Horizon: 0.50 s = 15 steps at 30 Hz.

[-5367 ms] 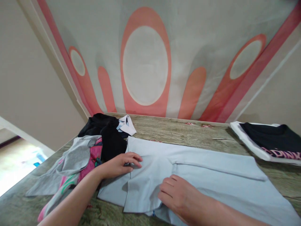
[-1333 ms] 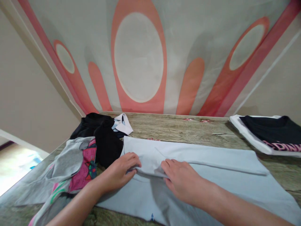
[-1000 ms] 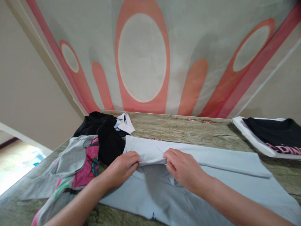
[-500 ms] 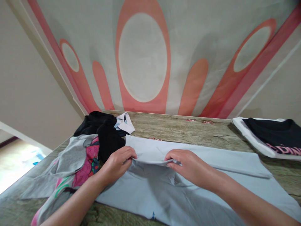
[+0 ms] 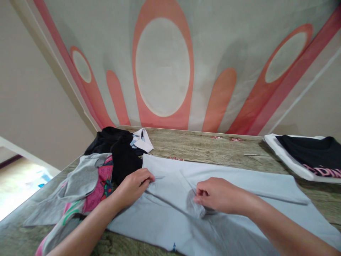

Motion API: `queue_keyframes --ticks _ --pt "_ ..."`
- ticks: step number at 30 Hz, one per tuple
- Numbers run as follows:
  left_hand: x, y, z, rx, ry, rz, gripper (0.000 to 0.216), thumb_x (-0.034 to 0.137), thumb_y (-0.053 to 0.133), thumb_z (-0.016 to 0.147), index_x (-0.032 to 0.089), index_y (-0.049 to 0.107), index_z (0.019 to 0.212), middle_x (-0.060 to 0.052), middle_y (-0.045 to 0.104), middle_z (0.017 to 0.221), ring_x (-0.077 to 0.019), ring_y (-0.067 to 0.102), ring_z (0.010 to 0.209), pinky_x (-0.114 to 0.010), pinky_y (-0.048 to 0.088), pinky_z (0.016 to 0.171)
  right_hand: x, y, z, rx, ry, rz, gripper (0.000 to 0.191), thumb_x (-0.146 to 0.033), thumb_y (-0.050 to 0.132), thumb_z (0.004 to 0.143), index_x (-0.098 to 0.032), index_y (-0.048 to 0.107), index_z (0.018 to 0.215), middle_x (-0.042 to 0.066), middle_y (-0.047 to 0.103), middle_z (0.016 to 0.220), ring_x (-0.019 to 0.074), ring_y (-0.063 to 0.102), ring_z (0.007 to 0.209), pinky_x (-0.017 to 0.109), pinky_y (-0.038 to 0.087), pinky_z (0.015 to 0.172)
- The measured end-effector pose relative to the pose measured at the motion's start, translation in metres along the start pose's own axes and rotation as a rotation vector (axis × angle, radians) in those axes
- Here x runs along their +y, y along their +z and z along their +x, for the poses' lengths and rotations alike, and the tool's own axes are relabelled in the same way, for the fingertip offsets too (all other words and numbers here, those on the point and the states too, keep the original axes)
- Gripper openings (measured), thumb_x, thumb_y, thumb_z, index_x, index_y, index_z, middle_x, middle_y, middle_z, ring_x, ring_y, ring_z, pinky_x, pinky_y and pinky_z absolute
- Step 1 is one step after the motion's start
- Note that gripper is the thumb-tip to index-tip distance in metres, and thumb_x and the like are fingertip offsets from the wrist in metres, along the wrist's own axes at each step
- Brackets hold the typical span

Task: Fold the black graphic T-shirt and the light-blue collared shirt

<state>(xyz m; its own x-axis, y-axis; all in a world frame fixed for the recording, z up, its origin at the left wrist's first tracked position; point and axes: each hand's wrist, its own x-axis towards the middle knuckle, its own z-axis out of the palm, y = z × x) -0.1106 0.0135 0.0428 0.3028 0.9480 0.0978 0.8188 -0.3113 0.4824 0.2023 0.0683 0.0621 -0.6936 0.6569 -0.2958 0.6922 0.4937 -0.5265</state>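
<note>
Orange-and-grey patterned wall (image 5: 162,67) backs a wood-grain desk (image 5: 207,145). Across its near half lies a pale blue garment (image 5: 239,181), its left end touching a loose pile of clothes (image 5: 87,177). A folded black shirt (image 5: 309,153) sits far right, well apart. Both hands pinch the garment: the left hand (image 5: 133,186) at its left edge, the right hand (image 5: 221,195) on a bunched fold near the middle. Uneven pull between the 2 grips could skew the crease or drag the pile along.

The black shirt (image 5: 311,154) (pink lettering (image 5: 323,171) unreadable) runs off the right edge. The right hand (image 5: 221,195) hides its fingertips in the pale cloth (image 5: 253,183).
</note>
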Motion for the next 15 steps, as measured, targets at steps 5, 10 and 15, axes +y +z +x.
queue_keyframes --ticks 5,10,15 --pt "-0.002 -0.004 -0.002 -0.118 0.004 -0.021 0.022 0.010 0.046 0.083 0.020 0.064 0.090 -0.003 0.064 0.091 -0.0172 0.059 0.088 -0.026 0.043 0.083 0.001 0.010 0.004 -0.063 0.025 0.038 0.018 -0.038 0.061 0.076 -0.022 0.068 0.074 0.000 0.070 0.070 0.0156 0.060 0.063 0.024 0.028 0.053" --pt "-0.001 -0.009 -0.003 -0.148 0.000 -0.022 0.016 0.011 0.047 0.083 0.019 0.061 0.085 -0.002 0.061 0.085 -0.0160 0.056 0.080 -0.026 0.043 0.076 -0.003 0.011 0.007 0.061 0.075 0.010 0.022 -0.041 0.055 0.081 -0.022 0.065 0.077 0.001 0.068 0.070 0.0147 0.057 0.062 0.025 0.026 0.054" --pt "0.001 -0.013 -0.004 -0.200 -0.005 -0.042 0.017 0.018 0.045 0.089 0.019 0.062 0.088 -0.003 0.061 0.089 -0.0169 0.057 0.086 -0.027 0.042 0.081 -0.003 0.017 0.011 -0.005 0.097 0.131 0.020 -0.041 0.062 0.076 -0.021 0.061 0.075 -0.002 0.062 0.063 0.0122 0.052 0.056 0.023 0.026 0.052"
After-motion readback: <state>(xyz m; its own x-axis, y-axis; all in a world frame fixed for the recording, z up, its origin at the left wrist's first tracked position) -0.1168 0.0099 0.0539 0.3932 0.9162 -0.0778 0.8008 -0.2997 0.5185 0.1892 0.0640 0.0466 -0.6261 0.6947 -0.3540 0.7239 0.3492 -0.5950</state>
